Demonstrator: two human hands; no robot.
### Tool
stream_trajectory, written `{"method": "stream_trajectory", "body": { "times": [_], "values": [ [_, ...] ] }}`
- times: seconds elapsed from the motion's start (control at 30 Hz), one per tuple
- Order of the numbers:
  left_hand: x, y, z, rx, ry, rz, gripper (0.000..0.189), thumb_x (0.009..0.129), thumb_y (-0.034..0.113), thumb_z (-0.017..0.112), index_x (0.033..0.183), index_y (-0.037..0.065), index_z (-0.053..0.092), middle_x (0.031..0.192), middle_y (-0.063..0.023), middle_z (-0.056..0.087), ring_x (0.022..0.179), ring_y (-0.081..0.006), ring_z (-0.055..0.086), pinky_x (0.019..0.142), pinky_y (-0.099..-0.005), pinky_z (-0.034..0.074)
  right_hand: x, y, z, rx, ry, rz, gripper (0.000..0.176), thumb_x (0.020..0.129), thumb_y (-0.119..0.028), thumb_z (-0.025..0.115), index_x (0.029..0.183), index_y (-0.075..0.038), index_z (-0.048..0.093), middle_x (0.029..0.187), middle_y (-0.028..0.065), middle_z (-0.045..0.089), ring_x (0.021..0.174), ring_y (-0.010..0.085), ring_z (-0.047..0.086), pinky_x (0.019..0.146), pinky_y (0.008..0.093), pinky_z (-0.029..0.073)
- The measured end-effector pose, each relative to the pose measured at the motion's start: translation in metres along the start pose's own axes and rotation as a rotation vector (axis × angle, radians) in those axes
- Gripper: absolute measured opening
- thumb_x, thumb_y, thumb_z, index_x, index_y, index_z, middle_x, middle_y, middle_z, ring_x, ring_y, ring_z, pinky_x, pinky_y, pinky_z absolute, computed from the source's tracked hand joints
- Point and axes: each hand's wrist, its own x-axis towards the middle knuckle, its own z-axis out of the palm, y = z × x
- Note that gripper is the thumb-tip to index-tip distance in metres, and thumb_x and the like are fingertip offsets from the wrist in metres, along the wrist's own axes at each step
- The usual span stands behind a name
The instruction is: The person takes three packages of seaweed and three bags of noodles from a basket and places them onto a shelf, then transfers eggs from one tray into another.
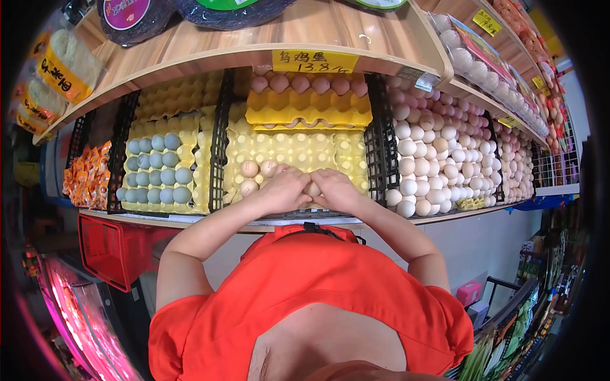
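A yellow egg tray [279,145] lies in front of me, its upper cups bare. Several pinkish eggs sit in its lower left part, among them one stamped egg [250,168] and another egg [248,188] below it. My left hand [286,189] is curled over the tray beside these eggs, hiding some cups. Against it, my right hand [337,189] bends its fingers around an egg [312,189] that shows between the two hands. The fingertips of both hands meet at this egg, low over the tray's near edge.
Stacked yellow trays with eggs [308,108] stand behind. Black crate walls [381,146] flank my tray. Bluish eggs [155,178] lie left, loose pale eggs [438,152] right. A wooden shelf [356,38] with a price tag [314,61] overhangs the back; a red basket [105,251] is lower left.
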Motion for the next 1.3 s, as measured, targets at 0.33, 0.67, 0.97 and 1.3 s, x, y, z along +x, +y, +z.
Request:
{"method": "stream_trajectory", "body": {
  "times": [0.33, 0.67, 0.97, 1.3],
  "values": [
    [0.054, 0.021, -0.046, -0.092, 0.335, 0.180, 0.044, 0.076, 0.019, 0.066, 0.114, 0.002, 0.051, 0.111, -0.0161, 0.054, 0.108, -0.0324, 0.050, 0.093, -0.0420, 0.035, 0.003, 0.022, -0.084, -0.133, 0.449, -0.006, 0.042, 0.069, -0.019, 0.070, 0.106, -0.004, 0.054, 0.099, 0.0154, 0.060, 0.095, 0.0325, 0.057, 0.082, 0.0395, 0.046],
    [0.159, 0.008, -0.047, -0.170, 0.454, 0.155, 0.052, 0.075, 0.017, 0.064, 0.121, 0.003, 0.045, 0.121, -0.0224, 0.048, 0.110, -0.0400, 0.048, 0.093, -0.0454, 0.040, 0.042, 0.095, -0.129, -0.195, 0.509, 0.056, 0.043, 0.066, -0.014, 0.070, 0.106, -0.005, 0.056, 0.106, 0.0173, 0.058, 0.099, 0.0350, 0.053, 0.086, 0.0410, 0.043],
    [0.162, 0.008, -0.046, -0.047, 0.336, 0.028, 0.049, 0.076, 0.018, 0.064, 0.120, 0.005, 0.046, 0.124, -0.0212, 0.046, 0.111, -0.0385, 0.048, 0.092, -0.0437, 0.041, 0.052, 0.122, -0.127, -0.108, 0.416, 0.091, 0.060, 0.060, -0.018, 0.077, 0.112, -0.001, 0.054, 0.103, 0.0184, 0.057, 0.099, 0.0356, 0.052, 0.087, 0.0399, 0.042],
    [0.107, -0.011, -0.048, 0.034, 0.516, 0.118, 0.050, 0.076, 0.020, 0.066, 0.121, 0.007, 0.049, 0.118, -0.0182, 0.051, 0.112, -0.0334, 0.048, 0.094, -0.0443, 0.036, 0.036, 0.071, -0.133, -0.339, 0.571, 0.050, 0.043, 0.068, -0.019, 0.071, 0.108, -0.010, 0.057, 0.101, 0.0173, 0.056, 0.095, 0.0340, 0.053, 0.082, 0.0421, 0.044]
  ]
}}
